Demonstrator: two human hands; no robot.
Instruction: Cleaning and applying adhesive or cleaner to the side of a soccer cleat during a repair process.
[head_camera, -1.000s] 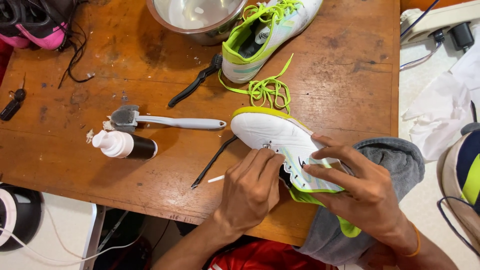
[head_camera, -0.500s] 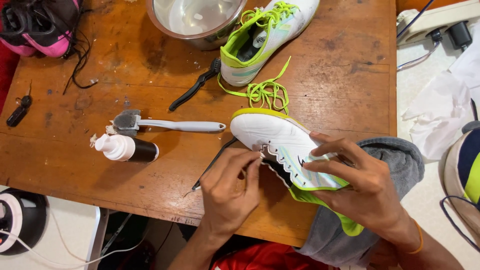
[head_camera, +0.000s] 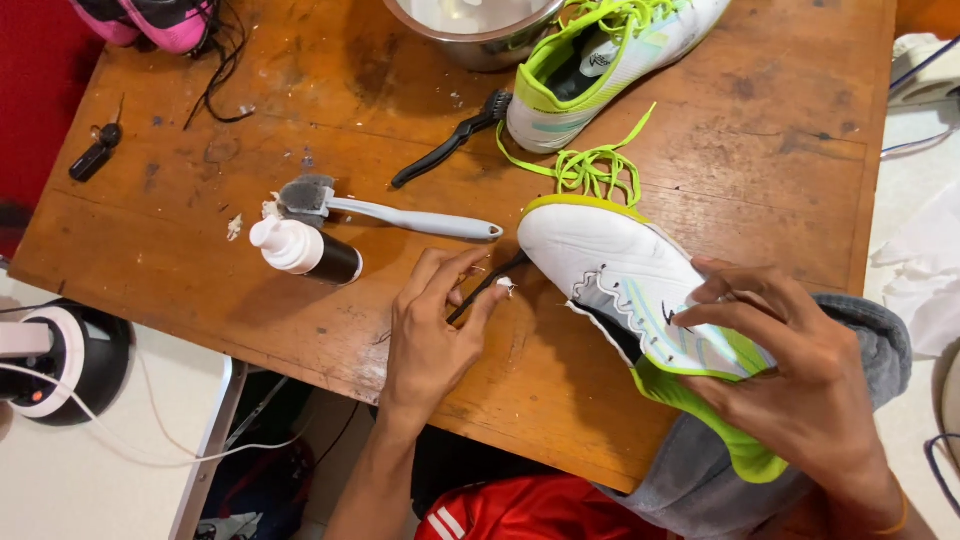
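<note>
A worn wooden table (head_camera: 200, 250) fills the scene, scratched and stained. Pale floor (head_camera: 120, 480) shows near left and right, with a red wall (head_camera: 30, 100) far left.

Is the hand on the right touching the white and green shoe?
Touching. The head view shows the right hand wrapped over the white shoe with the lime-green heel, fingers pressed on its upper with no gap, its toe resting on the brown wooden table.

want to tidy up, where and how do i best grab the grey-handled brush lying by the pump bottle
Probably by the bare middle of the long handle of the grey-handled brush, coming from above with fingers across it. It lies flat on the wooden table, the head close by the pump bottle, the handle end free.
</note>
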